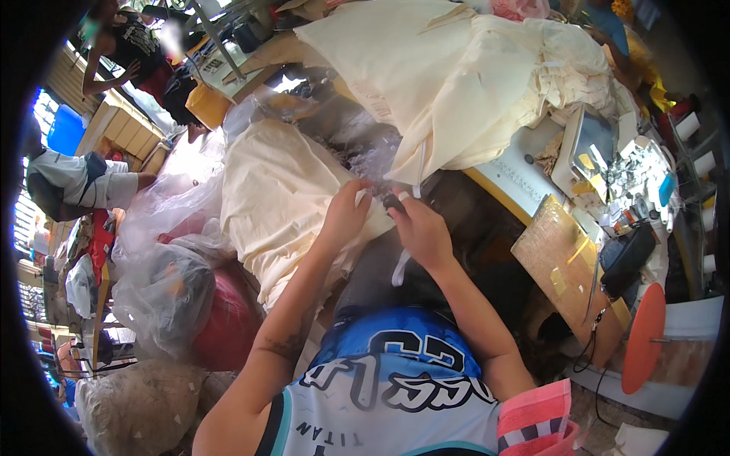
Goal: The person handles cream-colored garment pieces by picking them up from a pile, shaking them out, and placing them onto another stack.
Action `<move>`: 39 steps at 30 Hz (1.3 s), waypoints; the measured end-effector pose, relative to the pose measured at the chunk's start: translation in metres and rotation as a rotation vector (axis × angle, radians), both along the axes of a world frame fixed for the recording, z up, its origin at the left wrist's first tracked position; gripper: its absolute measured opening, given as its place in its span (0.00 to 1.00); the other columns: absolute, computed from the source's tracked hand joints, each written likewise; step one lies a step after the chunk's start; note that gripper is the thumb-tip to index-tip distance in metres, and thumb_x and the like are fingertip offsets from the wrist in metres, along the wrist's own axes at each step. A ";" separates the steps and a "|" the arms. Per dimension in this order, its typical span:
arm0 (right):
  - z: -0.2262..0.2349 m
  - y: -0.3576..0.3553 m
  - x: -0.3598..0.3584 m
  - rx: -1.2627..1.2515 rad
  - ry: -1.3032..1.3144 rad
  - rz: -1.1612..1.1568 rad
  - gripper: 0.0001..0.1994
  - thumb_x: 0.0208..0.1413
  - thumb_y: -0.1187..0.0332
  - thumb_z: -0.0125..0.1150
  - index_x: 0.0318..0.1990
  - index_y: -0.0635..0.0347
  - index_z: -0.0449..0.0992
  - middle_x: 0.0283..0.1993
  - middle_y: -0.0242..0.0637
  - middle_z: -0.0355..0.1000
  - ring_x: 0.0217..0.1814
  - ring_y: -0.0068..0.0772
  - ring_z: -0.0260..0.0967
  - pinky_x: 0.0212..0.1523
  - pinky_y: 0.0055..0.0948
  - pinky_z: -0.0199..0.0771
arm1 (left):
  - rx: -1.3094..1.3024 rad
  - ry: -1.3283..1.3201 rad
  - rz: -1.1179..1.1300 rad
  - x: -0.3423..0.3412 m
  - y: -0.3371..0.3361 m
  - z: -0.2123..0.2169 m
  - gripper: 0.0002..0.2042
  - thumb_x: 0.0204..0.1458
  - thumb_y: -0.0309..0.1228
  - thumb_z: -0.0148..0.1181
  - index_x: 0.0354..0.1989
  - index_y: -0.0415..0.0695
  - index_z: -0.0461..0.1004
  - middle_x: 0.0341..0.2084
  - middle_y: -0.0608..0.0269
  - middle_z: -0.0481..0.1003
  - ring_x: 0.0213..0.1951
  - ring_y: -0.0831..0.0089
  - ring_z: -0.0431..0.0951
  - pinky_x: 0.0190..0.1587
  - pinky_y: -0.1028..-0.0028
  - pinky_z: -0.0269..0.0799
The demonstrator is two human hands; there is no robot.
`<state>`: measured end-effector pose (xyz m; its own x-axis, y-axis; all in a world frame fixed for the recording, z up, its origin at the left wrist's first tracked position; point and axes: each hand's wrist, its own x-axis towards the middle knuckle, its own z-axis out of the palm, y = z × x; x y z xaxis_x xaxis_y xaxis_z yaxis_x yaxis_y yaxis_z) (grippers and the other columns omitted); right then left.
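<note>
In the head view, looking down past a blue and white sleeveless jersey, two bare forearms reach forward, and the hands meet near the middle. The left hand (pixel 348 211) has its fingertips drawn close together by the upper right edge of a loose heap of cream woven cloth (pixel 277 201); whether they pinch the cloth or a thread cannot be told. The right hand (pixel 422 232) is curled closed around a small dark object (pixel 393 203), which sticks out between thumb and forefinger, toward the left hand; its kind is too small to tell. A narrow white fabric strip (pixel 400 268) hangs just below the right hand.

The cream heap spreads out at the person's left, probably so that its edge comes up to the fingers while its bulk rests without being lifted. The hands are likely kept close together so that both can work at one small spot.

Relative to the fingers, the cloth lies left of and below the left fingertips, and the dark object is within the right grip. Beyond the hands, a broader sheet of cream cloth (pixel 456 83) drapes over a pale worktable with a yellow edge (pixel 513 171). Clear plastic bags (pixel 163 273) bulge on the far left.
</note>
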<state>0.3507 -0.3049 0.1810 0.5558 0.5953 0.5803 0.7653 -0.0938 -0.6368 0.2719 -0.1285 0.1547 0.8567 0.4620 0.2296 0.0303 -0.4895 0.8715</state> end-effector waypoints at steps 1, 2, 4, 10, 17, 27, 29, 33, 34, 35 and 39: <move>-0.004 -0.001 -0.002 0.045 0.026 0.013 0.17 0.59 0.70 0.61 0.55 0.64 0.73 0.36 0.48 0.76 0.35 0.51 0.76 0.34 0.37 0.75 | -0.217 -0.042 -0.017 0.015 -0.001 0.007 0.16 0.61 0.37 0.57 0.48 0.36 0.74 0.46 0.56 0.76 0.48 0.71 0.74 0.50 0.71 0.69; -0.005 -0.003 -0.003 0.090 0.053 0.027 0.17 0.59 0.70 0.61 0.55 0.64 0.73 0.37 0.49 0.77 0.36 0.51 0.76 0.35 0.36 0.76 | -0.434 -0.083 -0.037 0.032 -0.003 0.013 0.17 0.62 0.38 0.57 0.50 0.36 0.73 0.48 0.56 0.75 0.50 0.71 0.74 0.51 0.71 0.69; 0.004 -0.007 -0.008 0.108 0.125 0.013 0.20 0.57 0.69 0.65 0.55 0.66 0.72 0.38 0.50 0.77 0.37 0.49 0.77 0.37 0.33 0.76 | -0.521 -0.048 -0.047 0.054 -0.013 0.026 0.16 0.62 0.40 0.56 0.41 0.36 0.74 0.33 0.63 0.77 0.37 0.73 0.75 0.39 0.74 0.70; 0.059 -0.040 0.012 0.104 0.154 -0.354 0.18 0.57 0.69 0.65 0.52 0.67 0.72 0.24 0.36 0.68 0.21 0.26 0.65 0.25 0.26 0.67 | -0.057 -0.023 -0.027 0.017 -0.047 0.107 0.14 0.61 0.37 0.57 0.31 0.37 0.72 0.16 0.66 0.67 0.21 0.81 0.67 0.25 0.75 0.63; 0.083 -0.014 0.079 0.232 0.229 -0.535 0.13 0.61 0.68 0.59 0.48 0.69 0.73 0.31 0.46 0.74 0.30 0.38 0.71 0.32 0.32 0.71 | -0.307 0.086 0.019 -0.067 -0.049 0.078 0.06 0.61 0.29 0.53 0.40 0.39 0.73 0.25 0.63 0.73 0.27 0.79 0.70 0.29 0.74 0.67; 0.134 0.036 0.044 0.173 0.057 0.126 0.07 0.54 0.73 0.59 0.40 0.63 0.77 0.35 0.49 0.76 0.37 0.52 0.76 0.38 0.42 0.75 | 0.024 0.202 -0.102 -0.101 -0.051 0.068 0.22 0.55 0.44 0.62 0.46 0.36 0.72 0.32 0.48 0.78 0.35 0.61 0.77 0.41 0.67 0.72; 0.139 0.013 0.062 -0.005 -0.093 -0.119 0.09 0.58 0.71 0.57 0.42 0.67 0.76 0.39 0.52 0.76 0.41 0.55 0.75 0.41 0.40 0.75 | -0.049 0.309 -0.058 -0.110 -0.047 0.086 0.21 0.56 0.42 0.63 0.47 0.35 0.73 0.32 0.52 0.78 0.34 0.64 0.77 0.40 0.68 0.72; 0.137 -0.019 0.093 -0.126 -0.115 -0.314 0.09 0.60 0.69 0.57 0.43 0.65 0.76 0.40 0.51 0.75 0.41 0.58 0.73 0.40 0.43 0.73 | -0.568 0.197 0.285 -0.156 -0.001 0.108 0.13 0.60 0.37 0.59 0.43 0.38 0.77 0.27 0.67 0.74 0.27 0.77 0.71 0.30 0.76 0.67; 0.136 -0.025 0.100 -0.127 -0.173 -0.292 0.11 0.61 0.65 0.58 0.41 0.66 0.75 0.38 0.51 0.75 0.37 0.55 0.73 0.38 0.40 0.73 | -0.709 0.016 0.153 -0.184 0.031 0.111 0.15 0.60 0.36 0.59 0.45 0.35 0.75 0.29 0.63 0.75 0.29 0.74 0.73 0.32 0.76 0.69; 0.142 -0.027 0.097 -0.124 -0.094 -0.230 0.10 0.60 0.65 0.59 0.39 0.64 0.75 0.38 0.50 0.75 0.37 0.54 0.73 0.37 0.40 0.72 | -0.737 -0.167 0.238 -0.196 0.030 0.130 0.16 0.60 0.35 0.57 0.47 0.33 0.73 0.36 0.56 0.75 0.37 0.67 0.76 0.40 0.70 0.72; 0.173 -0.029 0.077 0.009 0.044 0.063 0.13 0.54 0.65 0.68 0.39 0.67 0.76 0.35 0.43 0.75 0.32 0.36 0.71 0.36 0.30 0.70 | -0.740 -0.759 0.214 -0.266 0.063 0.170 0.20 0.65 0.39 0.47 0.53 0.32 0.70 0.50 0.46 0.75 0.53 0.54 0.76 0.56 0.55 0.72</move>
